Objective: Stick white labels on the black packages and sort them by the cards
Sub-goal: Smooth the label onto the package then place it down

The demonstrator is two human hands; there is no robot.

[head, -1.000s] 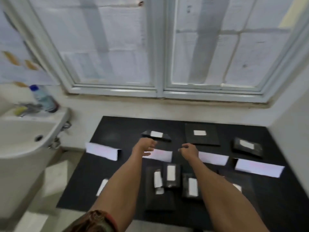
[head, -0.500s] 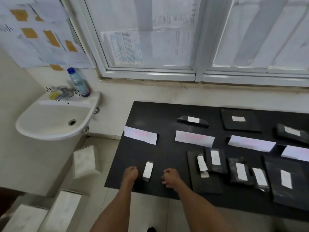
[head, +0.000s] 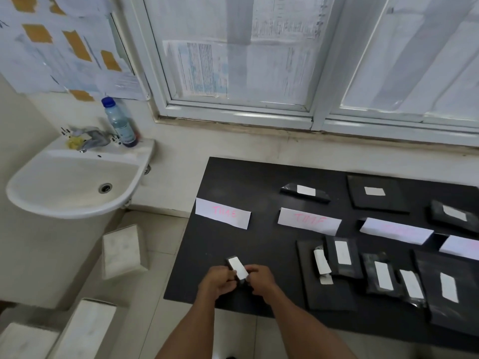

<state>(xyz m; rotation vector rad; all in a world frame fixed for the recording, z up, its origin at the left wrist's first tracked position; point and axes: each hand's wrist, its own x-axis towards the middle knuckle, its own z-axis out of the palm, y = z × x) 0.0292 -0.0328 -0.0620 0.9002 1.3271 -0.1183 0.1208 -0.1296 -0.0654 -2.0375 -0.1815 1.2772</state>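
Black counter, near left corner: left hand and right hand close together. Fingers of both curled, pinching near end of small black package between them; far end juts clear, white label up.

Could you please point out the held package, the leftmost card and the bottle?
held package (head: 238, 268), head view, its white label.
leftmost card (head: 223, 213), head view, its pink writing.
bottle (head: 120, 125), head view, its clear body.

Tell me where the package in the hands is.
Head view, lower centre: the package is held between the left hand and right hand at the table's front left edge, nearer than the leftmost card.
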